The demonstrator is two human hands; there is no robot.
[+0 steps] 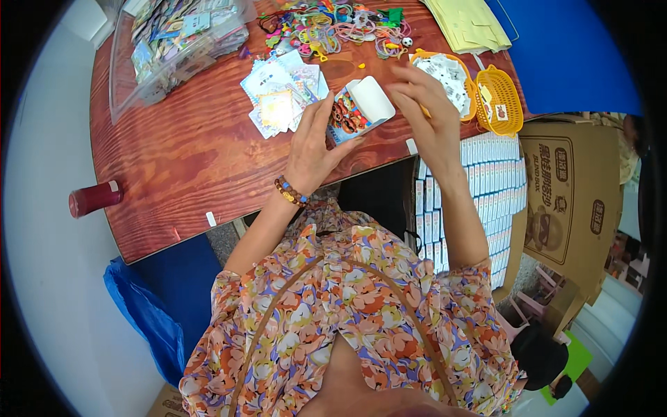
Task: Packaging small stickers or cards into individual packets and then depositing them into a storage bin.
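My left hand (314, 144) grips a small printed carton (350, 117) by its sides, thumb at its near edge and fingers along the left. The carton has a colourful picture on its face, and its white flap (374, 99) stands open. To the right of the flap hovers my right hand (429, 104), fingers stretched out and slightly blurred, with nothing visible in them. It partly covers an orange basket (471, 87) of small white printed packets (445, 78). Left of the carton, a loose pile of printed cards (274, 82) lies on the red-brown wooden table (187, 163).
A clear plastic bin (126, 90) full of cards stands far left. Colourful corded trinkets (333, 31) heap at the back, beside yellow paper sheets (472, 24). A yellow basket (500, 83) sits at the right edge, above a carton of white boxes (479, 187). A dark red cylinder (96, 199) lies left.
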